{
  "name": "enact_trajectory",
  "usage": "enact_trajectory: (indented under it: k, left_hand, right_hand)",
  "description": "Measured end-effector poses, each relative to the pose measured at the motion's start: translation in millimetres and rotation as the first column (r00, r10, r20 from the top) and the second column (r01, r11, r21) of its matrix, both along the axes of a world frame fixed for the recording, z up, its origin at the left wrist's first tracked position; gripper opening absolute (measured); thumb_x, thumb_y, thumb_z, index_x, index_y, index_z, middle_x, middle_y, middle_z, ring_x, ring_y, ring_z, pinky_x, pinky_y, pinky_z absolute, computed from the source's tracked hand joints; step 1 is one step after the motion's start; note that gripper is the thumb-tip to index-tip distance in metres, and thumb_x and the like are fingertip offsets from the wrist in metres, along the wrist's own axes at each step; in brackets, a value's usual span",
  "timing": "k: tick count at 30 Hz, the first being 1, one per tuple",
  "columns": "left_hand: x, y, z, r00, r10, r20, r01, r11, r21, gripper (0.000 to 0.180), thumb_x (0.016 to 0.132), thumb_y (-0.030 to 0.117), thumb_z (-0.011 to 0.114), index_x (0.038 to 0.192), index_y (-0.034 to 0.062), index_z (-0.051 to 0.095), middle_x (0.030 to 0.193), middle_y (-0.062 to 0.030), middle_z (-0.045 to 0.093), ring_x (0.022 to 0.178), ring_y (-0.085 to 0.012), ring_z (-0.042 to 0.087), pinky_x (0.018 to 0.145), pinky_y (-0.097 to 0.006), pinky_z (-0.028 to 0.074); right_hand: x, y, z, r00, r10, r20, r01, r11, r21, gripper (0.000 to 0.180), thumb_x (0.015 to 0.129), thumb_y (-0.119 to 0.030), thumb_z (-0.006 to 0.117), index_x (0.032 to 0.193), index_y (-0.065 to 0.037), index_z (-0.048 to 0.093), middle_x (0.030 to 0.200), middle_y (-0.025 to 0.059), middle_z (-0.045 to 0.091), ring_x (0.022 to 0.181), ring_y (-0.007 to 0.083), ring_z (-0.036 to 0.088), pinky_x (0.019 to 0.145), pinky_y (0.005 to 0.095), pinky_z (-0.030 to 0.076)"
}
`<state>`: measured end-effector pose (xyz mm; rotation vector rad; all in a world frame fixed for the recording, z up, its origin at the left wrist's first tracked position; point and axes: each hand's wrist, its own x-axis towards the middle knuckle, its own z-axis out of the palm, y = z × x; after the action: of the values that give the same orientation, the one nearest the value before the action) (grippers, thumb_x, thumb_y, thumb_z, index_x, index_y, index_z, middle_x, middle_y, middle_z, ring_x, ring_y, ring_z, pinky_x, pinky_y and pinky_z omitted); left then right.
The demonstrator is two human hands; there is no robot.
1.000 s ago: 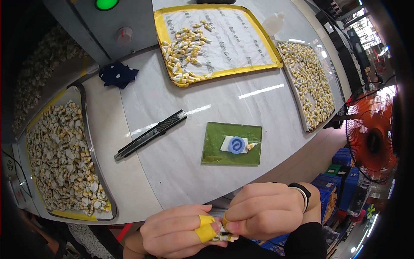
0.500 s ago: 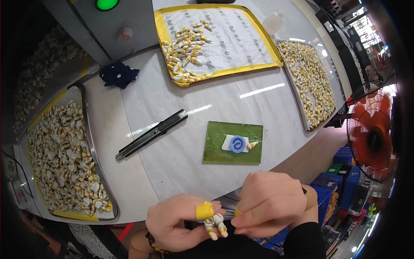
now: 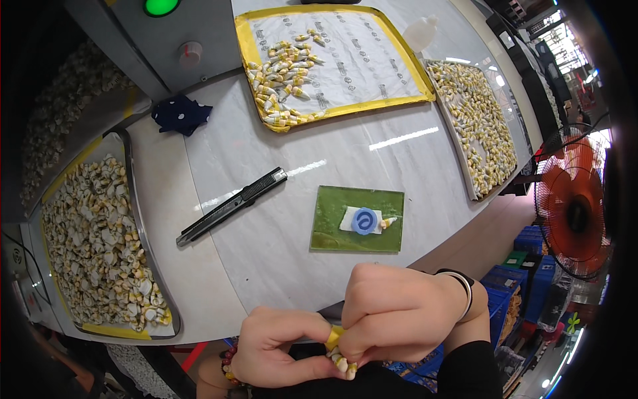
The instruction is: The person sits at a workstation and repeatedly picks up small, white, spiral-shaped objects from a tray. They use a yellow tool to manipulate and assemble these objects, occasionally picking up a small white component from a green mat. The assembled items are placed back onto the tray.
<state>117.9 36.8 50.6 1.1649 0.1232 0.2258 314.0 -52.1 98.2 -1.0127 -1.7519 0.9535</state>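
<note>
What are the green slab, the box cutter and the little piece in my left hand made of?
Green slab: probably glass or acrylic, given its glossy face. Box cutter: likely satiny black plastic, with moulded ribs. Little piece: perhaps painted resin or plastic, smooth, white and yellowish, though partly hidden.

Left hand (image 3: 282,347), right hand (image 3: 395,312) close together, both pinching.

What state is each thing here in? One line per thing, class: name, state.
Left hand: pinching a small white-and-yellow piece
Right hand: curled, fingertips at the piece
Utility knife: lying on the table, unheld
Green board: flat, bearing a blue disc
Far tray: partly filled
Left tray: heaped with pieces
Right tray: mostly covered with pieces
Dark cloth: crumpled
Green light: appears lit
Fan: cannot tell whether spinning
</note>
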Motion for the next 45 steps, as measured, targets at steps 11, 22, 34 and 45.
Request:
enact_trajectory:
  k: [11,22,34,45]
  left_hand:
    - [4.3,2.0,4.1,0.979,0.178,0.097,-0.186,0.979,0.085,0.027,0.071,0.005,0.079,0.094,-0.0018,0.068,0.082,-0.0119,0.069,0.07,-0.0214,0.067,0.061,-0.026,0.05]
    - [9.2,4.7,8.7,0.985,0.123,0.125,-0.141,0.98,0.143,0.024,0.073,0.006,0.078,0.093,-0.0015,0.067,0.081,-0.0113,0.068,0.069,-0.0224,0.066,0.06,-0.027,0.05]
    - [-81.2,61.2,86.6,0.847,0.524,-0.089,-0.088,0.304,0.949,0.02,0.067,0.019,0.075,0.077,0.0035,0.068,0.079,-0.0086,0.068,0.076,-0.0251,0.065,0.072,-0.036,0.05]
    - [-5.1,255.3,77.2,0.776,0.614,-0.145,0.176,0.01,0.984,0.042,0.077,0.015,0.071,0.115,0.0002,0.061,0.099,-0.0168,0.065,0.089,-0.0233,0.064,0.077,-0.033,0.05]
  right_hand:
    - [-4.2,-6.9,-13.9,0.963,-0.174,-0.204,0.192,0.979,0.073,0.014,0.08,-0.01,0.072,0.09,-0.005,0.064,0.083,0.0052,0.056,0.068,0.0221,0.052,0.06,0.0311,0.04]
    - [-2.1,-3.8,-10.2,0.991,-0.032,-0.132,0.047,0.993,0.112,0.009,0.08,-0.004,0.069,0.088,-0.002,0.068,0.082,0.0052,0.053,0.064,0.0187,0.051,0.053,0.031,0.038]
    - [-5.1,-12.1,-8.2,0.992,-0.123,0.029,0.117,0.981,0.153,0.026,0.071,-0.013,0.082,0.093,-0.007,0.071,0.079,-0.0012,0.054,0.064,0.0148,0.051,0.055,0.0279,0.038]
    - [6.1,-28.9,0.8,0.917,-0.325,0.23,0.262,0.927,0.267,0.021,0.068,-0.006,0.078,0.087,-0.009,0.069,0.075,-0.0006,0.057,0.06,0.0148,0.052,0.052,0.0263,0.037]
